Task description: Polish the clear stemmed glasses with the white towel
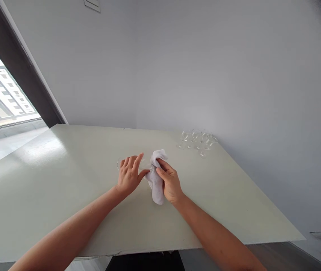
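Observation:
A clear stemmed glass (144, 164) is held sideways above the table, its round foot out to the left. My left hand (129, 174) is closed around its middle, with the index finger lifted and the thumb pointing right. In my right hand (171, 182) a white cloth (157, 184) is pinched and bunched against the glass's right end. The cloth hides that end of the glass, and its lower part hangs down toward the tabletop.
Several more clear stemmed glasses (196, 136) stand close together at the table's far right, near the wall. The pale glossy table (93, 218) has its front edge just before me. A window (4, 86) is at the left, and a black object (146, 262) sits below the front edge.

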Motion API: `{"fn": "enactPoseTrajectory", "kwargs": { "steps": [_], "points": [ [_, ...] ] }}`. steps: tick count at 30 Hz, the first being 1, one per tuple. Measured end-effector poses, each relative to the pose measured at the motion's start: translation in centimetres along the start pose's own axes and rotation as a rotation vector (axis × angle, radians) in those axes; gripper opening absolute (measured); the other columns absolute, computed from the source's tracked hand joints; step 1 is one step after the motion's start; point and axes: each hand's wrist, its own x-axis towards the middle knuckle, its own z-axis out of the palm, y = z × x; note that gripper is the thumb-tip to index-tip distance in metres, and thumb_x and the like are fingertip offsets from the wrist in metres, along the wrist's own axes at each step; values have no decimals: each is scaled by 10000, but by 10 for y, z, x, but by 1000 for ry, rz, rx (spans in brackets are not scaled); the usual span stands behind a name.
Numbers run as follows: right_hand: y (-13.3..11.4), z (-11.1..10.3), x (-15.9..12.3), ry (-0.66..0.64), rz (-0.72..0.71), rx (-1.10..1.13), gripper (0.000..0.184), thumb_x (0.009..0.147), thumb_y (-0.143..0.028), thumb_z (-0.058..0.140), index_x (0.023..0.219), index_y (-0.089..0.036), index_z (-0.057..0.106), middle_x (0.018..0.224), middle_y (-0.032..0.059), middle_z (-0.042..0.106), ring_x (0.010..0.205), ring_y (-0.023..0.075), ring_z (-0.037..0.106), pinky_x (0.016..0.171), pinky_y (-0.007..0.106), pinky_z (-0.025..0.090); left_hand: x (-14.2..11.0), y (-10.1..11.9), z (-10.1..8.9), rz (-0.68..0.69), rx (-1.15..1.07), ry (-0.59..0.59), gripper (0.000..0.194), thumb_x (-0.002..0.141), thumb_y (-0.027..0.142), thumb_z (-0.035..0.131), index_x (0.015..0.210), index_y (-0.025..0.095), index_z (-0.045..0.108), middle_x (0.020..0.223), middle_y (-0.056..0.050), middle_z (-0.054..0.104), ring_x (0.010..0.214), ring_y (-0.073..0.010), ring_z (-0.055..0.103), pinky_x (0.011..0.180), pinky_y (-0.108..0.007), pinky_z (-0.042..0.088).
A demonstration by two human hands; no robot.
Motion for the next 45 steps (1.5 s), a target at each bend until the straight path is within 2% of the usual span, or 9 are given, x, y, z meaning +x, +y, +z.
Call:
{"fn": "enactPoseTrajectory", "kwargs": {
  "steps": [6, 10, 15, 23, 27, 32, 40, 45],
  "points": [
    [4, -3, 5, 54, 31, 95, 299, 768, -362, 575, 1044, -263, 637, 1097, 22, 620, 1003, 199, 545, 810, 318, 441, -1, -2, 0, -4, 4, -21, 567, 807, 485, 489, 1267, 172, 384, 993, -109, 599, 872, -232, 535, 761, -346, 334],
    [7, -6, 8, 95, 54, 138, 264, 757, -311, 570, 1002, -262, 656, 1064, 13, 633, 972, 185, 555, 799, 305, 439, -1, -2, 0, 0, 2, -21, 556, 811, 485, 483, 1263, 175, 392, 994, -112, 600, 871, -233, 537, 759, -346, 333],
    [8, -8, 10, 99, 103, 132, 307, 703, -203, 571, 989, -276, 654, 960, -8, 653, 863, 160, 570, 736, 280, 441, -1, -1, 0, 2, 3, -26, 567, 804, 489, 492, 1261, 169, 390, 991, -110, 600, 864, -229, 535, 756, -343, 330],
    [5, -8, 10, 50, 86, 113, 401, 620, -119, 546, 982, -248, 659, 950, 18, 633, 780, 157, 547, 647, 268, 422, -1, -2, 0, 3, -2, -24, 564, 802, 488, 496, 1255, 169, 392, 995, -108, 597, 862, -226, 531, 758, -343, 329],
    [-1, -5, 8, 20, 98, 48, 322, 655, -180, 609, 963, -261, 658, 943, 14, 607, 728, 134, 515, 600, 247, 405, 0, -1, -1, -1, 5, -28, 551, 809, 478, 489, 1252, 164, 397, 992, -108, 598, 871, -227, 532, 755, -343, 331],
    [-5, -4, 6, 4, 110, 11, 309, 670, -248, 649, 979, -263, 648, 996, 17, 585, 700, 123, 503, 573, 240, 407, 0, 0, -3, -5, 11, -36, 534, 820, 474, 471, 1251, 166, 404, 995, -110, 600, 862, -226, 534, 752, -341, 332],
    [-3, -4, 6, 21, 88, 54, 292, 709, -316, 635, 992, -244, 641, 907, 22, 601, 727, 135, 517, 645, 256, 432, 0, -1, -2, 12, 13, -21, 542, 818, 479, 471, 1261, 176, 393, 1013, -112, 598, 867, -224, 533, 765, -343, 326],
    [-3, -4, 4, -14, 48, -91, 317, 699, -316, 641, 1008, -246, 631, 790, 5, 588, 658, 129, 506, 578, 250, 416, 0, 0, -2, 19, 21, -31, 547, 820, 484, 465, 1261, 167, 398, 1021, -120, 594, 867, -224, 530, 763, -340, 325]
  ]
}}
